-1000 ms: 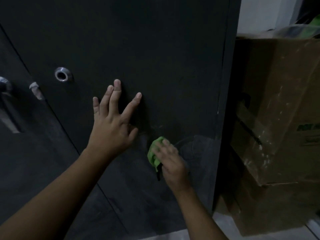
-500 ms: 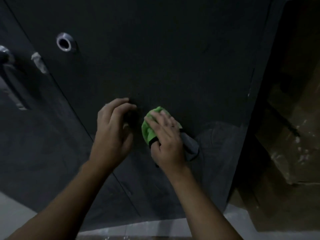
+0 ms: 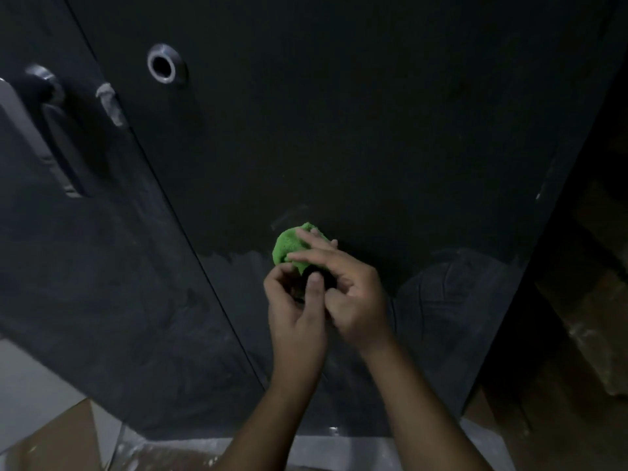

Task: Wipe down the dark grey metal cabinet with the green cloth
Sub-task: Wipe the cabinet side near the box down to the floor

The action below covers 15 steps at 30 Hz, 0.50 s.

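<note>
The dark grey metal cabinet (image 3: 339,130) fills most of the view, its lower door face streaked with pale dust and wipe marks. A bunched green cloth (image 3: 289,248) is in front of the door at mid-height. My right hand (image 3: 350,297) grips the cloth from the right, fingers laid over its top. My left hand (image 3: 295,317) has come up against it and pinches the cloth's lower dark part with thumb and fingers. Both hands hold the cloth together, just off the door's surface.
A round metal lock ring (image 3: 164,66) sits on the door at the upper left. A grey handle (image 3: 37,130) is on the left door. Cardboard boxes (image 3: 584,300) stand to the right of the cabinet. Pale floor and brown cardboard (image 3: 51,443) lie below.
My left hand left the door, where it lay flat, and closed onto the cloth beside my right hand. The cloth has lifted off the wiped patch. The view has tilted downward.
</note>
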Tool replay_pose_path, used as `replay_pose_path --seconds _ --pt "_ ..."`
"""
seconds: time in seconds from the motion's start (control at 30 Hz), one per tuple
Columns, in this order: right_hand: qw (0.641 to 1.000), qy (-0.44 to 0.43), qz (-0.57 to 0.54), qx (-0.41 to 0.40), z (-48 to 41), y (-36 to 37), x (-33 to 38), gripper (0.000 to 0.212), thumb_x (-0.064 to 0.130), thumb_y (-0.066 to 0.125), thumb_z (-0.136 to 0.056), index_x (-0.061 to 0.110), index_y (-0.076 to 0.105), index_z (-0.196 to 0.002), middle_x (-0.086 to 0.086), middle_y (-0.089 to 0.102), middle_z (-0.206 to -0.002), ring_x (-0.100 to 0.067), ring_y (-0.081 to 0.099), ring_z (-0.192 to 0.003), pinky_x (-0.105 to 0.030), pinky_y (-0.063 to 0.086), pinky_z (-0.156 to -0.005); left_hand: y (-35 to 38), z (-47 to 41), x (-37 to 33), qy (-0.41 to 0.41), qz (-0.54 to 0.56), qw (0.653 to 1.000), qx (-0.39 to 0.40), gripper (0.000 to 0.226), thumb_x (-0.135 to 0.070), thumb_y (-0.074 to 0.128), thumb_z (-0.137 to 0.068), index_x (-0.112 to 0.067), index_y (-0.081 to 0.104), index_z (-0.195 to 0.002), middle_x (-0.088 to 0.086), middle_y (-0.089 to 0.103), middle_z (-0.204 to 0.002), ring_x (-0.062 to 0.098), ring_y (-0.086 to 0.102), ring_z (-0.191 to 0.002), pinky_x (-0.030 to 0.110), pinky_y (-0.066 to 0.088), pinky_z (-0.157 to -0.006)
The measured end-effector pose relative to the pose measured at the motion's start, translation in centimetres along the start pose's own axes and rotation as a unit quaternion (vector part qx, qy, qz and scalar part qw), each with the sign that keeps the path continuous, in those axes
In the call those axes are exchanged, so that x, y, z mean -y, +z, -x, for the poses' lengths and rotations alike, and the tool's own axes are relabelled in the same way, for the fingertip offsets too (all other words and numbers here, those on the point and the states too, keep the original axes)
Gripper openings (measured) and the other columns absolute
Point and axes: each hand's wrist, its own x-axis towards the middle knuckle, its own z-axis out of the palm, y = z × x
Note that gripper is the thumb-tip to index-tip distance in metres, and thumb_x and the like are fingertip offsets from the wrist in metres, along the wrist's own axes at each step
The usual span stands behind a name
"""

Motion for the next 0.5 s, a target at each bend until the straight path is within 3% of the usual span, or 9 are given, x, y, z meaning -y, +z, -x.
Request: replay_pose_path --seconds 0.07,0.1,0.17,0.27,0.37,0.5 --pt "0.997 0.021 -0.068 0.017 -0.1 -1.1 1.3 0.059 -0.013 0.041 -0.069 0.012 0.071 -0.114 -0.01 0.057 -0.143 -0.015 0.047 -0.14 -0.033 0.039 -0.115 1.1 -0.5 0.6 0.023 -0.021 0.999 -0.033 0.032 -0.031 0.066 -0.093 -0.028 0.042 -0.113 0.003 0.056 -0.115 0.009 0.061 -0.1 0.025 0.054 -0.079" --pt "0.999 0.014 -0.04 0.006 -0.3 -1.5 1.8 0.057 -0.012 0.042 -0.073 0.012 0.071 -0.114 -0.01 0.058 -0.142 -0.013 0.05 -0.137 -0.032 0.044 -0.111 1.6 -0.9 1.0 0.043 -0.047 0.997 -0.053 0.039 -0.039 0.069 -0.089 -0.028 0.039 -0.112 0.001 0.051 -0.115 0.014 0.058 -0.103 0.031 0.054 -0.082" --pt "0.989 -0.055 0.125 -0.05 -0.9 -2.4 2.4 0.049 -0.006 0.045 -0.082 0.014 0.071 -0.119 -0.007 0.063 -0.136 -0.007 0.055 -0.131 -0.032 0.046 -0.107 2.3 -1.9 1.3 0.083 -0.102 0.986 -0.1 0.045 -0.042 0.068 -0.085 -0.022 0.036 -0.111 -0.004 0.042 -0.109 0.018 0.048 -0.103 0.04 0.049 -0.088" --pt "0.896 -0.159 0.385 -0.156 -1.1 -3.6 2.4 0.045 0.009 0.053 -0.088 0.023 0.065 -0.128 0.005 0.066 -0.132 -0.009 0.057 -0.13 -0.054 0.025 -0.118 2.1 -3.7 0.3 0.164 -0.147 0.964 -0.149 0.043 -0.026 0.066 -0.085 -0.006 0.041 -0.113 0.0 0.037 -0.108 0.017 0.04 -0.102 0.039 0.042 -0.092" --pt "0.833 -0.125 0.489 -0.225 -0.7 -3.8 1.7 0.053 0.016 0.062 -0.089 0.03 0.054 -0.139 -0.001 0.05 -0.151 -0.028 0.03 -0.15 -0.069 0.001 -0.118 -0.5 -6.6 -0.9 0.259 -0.157 0.932 -0.199 0.043 -0.016 0.067 -0.086 0.004 0.045 -0.116 0.007 0.039 -0.11 0.024 0.044 -0.104 0.03 0.04 -0.095" --pt "0.853 -0.064 0.485 -0.183 -0.6 -4.7 -0.2 0.064 0.031 0.063 -0.094 0.039 0.037 -0.152 -0.015 0.008 -0.166 -0.026 -0.005 -0.155 -0.067 0.0 -0.12 -2.6 -9.8 -3.0 0.314 -0.181 0.895 -0.259 0.044 -0.015 0.067 -0.088 0.007 0.047 -0.121 0.003 0.041 -0.113 0.015 0.042 -0.106 0.023 0.036 -0.095"
